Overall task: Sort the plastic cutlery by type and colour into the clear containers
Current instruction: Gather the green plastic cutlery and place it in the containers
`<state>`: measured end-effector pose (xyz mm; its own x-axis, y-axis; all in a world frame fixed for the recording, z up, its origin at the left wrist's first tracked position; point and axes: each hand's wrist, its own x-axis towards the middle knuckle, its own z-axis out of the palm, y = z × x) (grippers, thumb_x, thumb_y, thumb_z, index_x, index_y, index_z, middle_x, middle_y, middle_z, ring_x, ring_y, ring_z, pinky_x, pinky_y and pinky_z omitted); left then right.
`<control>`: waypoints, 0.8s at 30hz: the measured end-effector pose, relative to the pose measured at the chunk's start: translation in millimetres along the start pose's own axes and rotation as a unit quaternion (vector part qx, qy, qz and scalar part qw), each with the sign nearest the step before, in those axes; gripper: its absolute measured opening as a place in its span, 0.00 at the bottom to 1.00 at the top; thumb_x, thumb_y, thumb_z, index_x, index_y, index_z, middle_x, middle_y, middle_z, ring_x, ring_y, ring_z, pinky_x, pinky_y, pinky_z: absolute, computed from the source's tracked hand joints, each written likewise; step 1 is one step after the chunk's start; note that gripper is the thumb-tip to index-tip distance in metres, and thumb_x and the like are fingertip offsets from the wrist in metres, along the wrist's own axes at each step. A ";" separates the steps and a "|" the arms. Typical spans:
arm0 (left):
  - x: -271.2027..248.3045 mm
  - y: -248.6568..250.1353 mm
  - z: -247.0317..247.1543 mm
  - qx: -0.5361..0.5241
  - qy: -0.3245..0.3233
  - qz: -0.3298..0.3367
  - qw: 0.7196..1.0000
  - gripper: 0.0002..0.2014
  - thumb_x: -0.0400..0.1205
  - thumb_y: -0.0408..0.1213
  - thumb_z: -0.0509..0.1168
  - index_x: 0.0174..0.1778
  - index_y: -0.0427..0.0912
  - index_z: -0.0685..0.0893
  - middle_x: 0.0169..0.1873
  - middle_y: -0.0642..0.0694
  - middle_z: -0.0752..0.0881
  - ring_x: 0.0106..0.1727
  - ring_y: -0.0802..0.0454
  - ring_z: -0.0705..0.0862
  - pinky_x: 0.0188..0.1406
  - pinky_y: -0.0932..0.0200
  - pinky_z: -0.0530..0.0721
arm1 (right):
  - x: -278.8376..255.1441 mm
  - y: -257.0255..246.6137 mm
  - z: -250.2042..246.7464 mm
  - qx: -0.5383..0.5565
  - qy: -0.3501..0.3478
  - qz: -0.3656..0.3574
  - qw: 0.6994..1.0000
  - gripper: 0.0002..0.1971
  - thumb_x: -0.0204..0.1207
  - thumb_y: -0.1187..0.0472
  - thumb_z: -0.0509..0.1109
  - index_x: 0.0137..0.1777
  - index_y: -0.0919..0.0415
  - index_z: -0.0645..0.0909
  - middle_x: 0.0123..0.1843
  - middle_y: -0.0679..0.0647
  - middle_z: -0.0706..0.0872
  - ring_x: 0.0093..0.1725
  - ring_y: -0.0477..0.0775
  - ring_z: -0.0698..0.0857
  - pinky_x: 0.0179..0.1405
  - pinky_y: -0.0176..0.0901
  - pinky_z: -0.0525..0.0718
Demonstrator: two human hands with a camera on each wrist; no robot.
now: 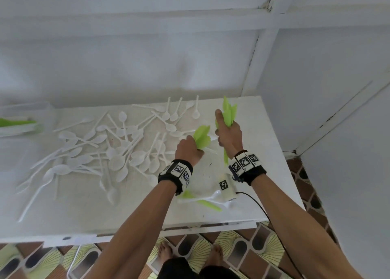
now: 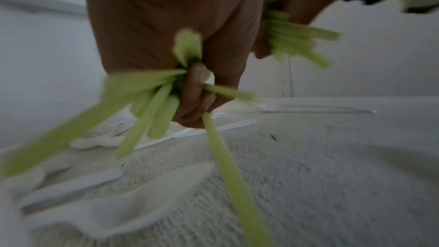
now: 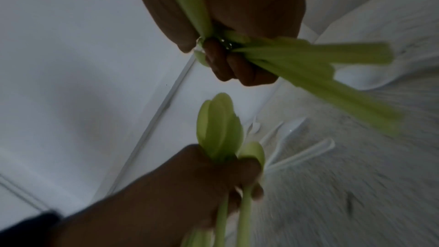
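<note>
Above the right part of the white table, both hands hold bunches of green plastic cutlery. My left hand grips several green spoons by the handles, bowls up; the right wrist view shows the green spoons and that hand. My right hand grips a second green bunch, raised a little higher and to the right. Its fingers wrap that green bunch. In the blurred left wrist view my left fingers close round green handles. Many white spoons lie scattered over the table.
A clear container holding green cutlery stands at the far left. A few green and white pieces lie under my wrists beside a small white marked box with a black cable. The wall runs behind, and patterned floor tiles lie below the front edge.
</note>
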<state>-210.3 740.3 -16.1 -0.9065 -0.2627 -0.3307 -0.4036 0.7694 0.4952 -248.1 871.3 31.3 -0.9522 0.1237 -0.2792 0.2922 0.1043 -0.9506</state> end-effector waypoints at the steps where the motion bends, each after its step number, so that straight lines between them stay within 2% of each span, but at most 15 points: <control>1: 0.7 0.2 -3.0 -0.031 0.014 0.002 0.999 0.21 0.79 0.41 0.71 0.62 0.34 0.74 0.57 0.33 0.82 0.58 0.33 0.83 0.47 0.48 0.80 | -7.3 2.8 -3.3 -0.010 -0.010 0.003 1.000 0.27 0.71 0.27 0.72 0.39 0.54 0.81 0.28 0.47 0.82 0.23 0.46 0.76 0.26 0.42 0.76; 3: 5.4 -1.9 -10.9 -0.127 0.039 -0.011 0.991 0.21 0.81 0.42 0.70 0.62 0.33 0.74 0.56 0.33 0.83 0.56 0.33 0.84 0.45 0.49 0.80 | -19.5 9.6 -10.5 -0.063 -0.056 -0.019 0.996 0.28 0.64 0.28 0.79 0.36 0.53 0.78 0.26 0.43 0.79 0.24 0.46 0.76 0.29 0.42 0.76; 5: 11.8 -5.6 -22.4 -0.227 0.049 -0.020 0.972 0.21 0.82 0.42 0.69 0.65 0.34 0.75 0.56 0.36 0.84 0.55 0.36 0.85 0.46 0.50 0.82 | -30.5 18.7 -15.9 -0.139 -0.145 -0.061 0.978 0.24 0.63 0.35 0.84 0.39 0.52 0.79 0.31 0.42 0.81 0.29 0.44 0.79 0.31 0.39 0.80; 7: 21.6 -15.3 -33.1 -0.310 0.057 -0.028 0.949 0.24 0.78 0.48 0.71 0.64 0.37 0.78 0.52 0.39 0.86 0.53 0.35 0.87 0.43 0.51 0.82 | -44.0 27.5 -18.3 -0.230 -0.235 -0.096 0.940 0.24 0.63 0.39 0.86 0.52 0.50 0.84 0.44 0.42 0.88 0.42 0.43 0.86 0.41 0.36 0.84; 9: 29.2 -28.9 -44.6 -0.364 0.073 -0.019 0.928 0.25 0.72 0.53 0.74 0.56 0.38 0.82 0.42 0.44 0.87 0.45 0.37 0.88 0.38 0.53 0.80 | -55.9 40.3 -16.4 -0.333 -0.289 -0.134 0.887 0.28 0.63 0.37 0.84 0.59 0.49 0.84 0.50 0.46 0.90 0.48 0.47 0.87 0.44 0.37 0.81; 10: 28.8 -34.7 -52.2 -0.387 0.081 -0.006 0.918 0.21 0.73 0.51 0.76 0.53 0.40 0.83 0.38 0.46 0.87 0.39 0.42 0.87 0.36 0.54 0.79 | -60.6 49.0 -12.8 -0.383 -0.304 -0.157 0.858 0.29 0.63 0.35 0.83 0.59 0.50 0.84 0.50 0.48 0.90 0.49 0.50 0.87 0.44 0.38 0.80; 12: 25.6 -45.5 -68.5 -0.416 0.099 0.009 0.904 0.16 0.77 0.46 0.78 0.55 0.44 0.83 0.39 0.48 0.87 0.35 0.51 0.84 0.33 0.56 0.81 | -66.2 65.2 -4.0 -0.449 -0.314 -0.184 0.816 0.26 0.65 0.33 0.79 0.54 0.50 0.84 0.47 0.52 0.89 0.49 0.56 0.87 0.45 0.45 0.82; 14: 25.5 -61.5 -80.8 -0.428 0.102 0.014 0.898 0.22 0.77 0.46 0.78 0.62 0.41 0.81 0.39 0.46 0.85 0.35 0.51 0.83 0.30 0.57 0.80 | -71.3 73.8 4.2 -0.477 -0.320 -0.187 0.797 0.20 0.68 0.36 0.78 0.45 0.48 0.79 0.41 0.52 0.86 0.44 0.57 0.84 0.43 0.46 0.79; 15: 27.2 -70.9 -85.0 -0.429 0.104 0.017 0.897 0.25 0.77 0.47 0.78 0.64 0.39 0.80 0.39 0.45 0.84 0.35 0.50 0.82 0.28 0.57 0.79 | -73.7 77.7 8.6 -0.489 -0.324 -0.193 0.786 0.19 0.69 0.36 0.78 0.44 0.49 0.77 0.41 0.53 0.84 0.44 0.57 0.82 0.42 0.46 0.76; 17: 26.0 -87.5 -91.7 -0.427 0.101 0.019 0.898 0.29 0.75 0.49 0.78 0.67 0.39 0.76 0.40 0.44 0.82 0.36 0.49 0.80 0.26 0.57 0.77 | -79.3 84.5 19.5 -0.517 -0.333 -0.196 0.764 0.22 0.69 0.36 0.77 0.48 0.53 0.80 0.44 0.56 0.85 0.46 0.60 0.83 0.42 0.46 0.77; 19: 22.9 -99.5 -96.2 -0.429 0.090 0.018 0.899 0.28 0.78 0.47 0.76 0.68 0.40 0.73 0.44 0.43 0.81 0.38 0.49 0.80 0.29 0.56 0.78 | -81.2 88.9 30.7 -0.537 -0.334 -0.196 0.750 0.25 0.69 0.36 0.77 0.54 0.56 0.82 0.49 0.59 0.86 0.49 0.62 0.85 0.43 0.47 0.78; 21: 19.5 -108.7 -97.8 -0.429 0.079 0.020 0.900 0.26 0.81 0.44 0.75 0.68 0.40 0.70 0.46 0.44 0.81 0.41 0.50 0.83 0.34 0.54 0.81 | -76.8 90.0 39.6 -0.536 -0.332 -0.191 0.752 0.23 0.70 0.38 0.77 0.54 0.56 0.83 0.51 0.59 0.87 0.51 0.61 0.85 0.44 0.46 0.77; 23: 16.1 -116.9 -99.7 -0.438 0.059 0.029 0.896 0.22 0.81 0.43 0.75 0.64 0.39 0.73 0.42 0.47 0.82 0.38 0.50 0.83 0.34 0.56 0.83 | -71.7 83.4 46.1 -0.523 -0.330 -0.197 0.760 0.18 0.72 0.43 0.77 0.51 0.56 0.83 0.50 0.58 0.88 0.51 0.61 0.86 0.45 0.47 0.79; 24: 14.4 -120.1 -101.2 -0.439 0.051 0.039 0.896 0.18 0.81 0.43 0.75 0.59 0.40 0.77 0.38 0.48 0.83 0.36 0.50 0.83 0.33 0.58 0.83 | -70.0 77.4 48.1 -0.502 -0.323 -0.195 0.778 0.16 0.72 0.45 0.77 0.50 0.57 0.83 0.49 0.57 0.89 0.50 0.60 0.87 0.46 0.48 0.81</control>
<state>-187.5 585.2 1.1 -0.9249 -0.3136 -0.2151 -0.2407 0.0448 0.9696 -163.0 823.3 -29.2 -0.7364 -0.5991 -0.3142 -0.4173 0.7679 -0.4861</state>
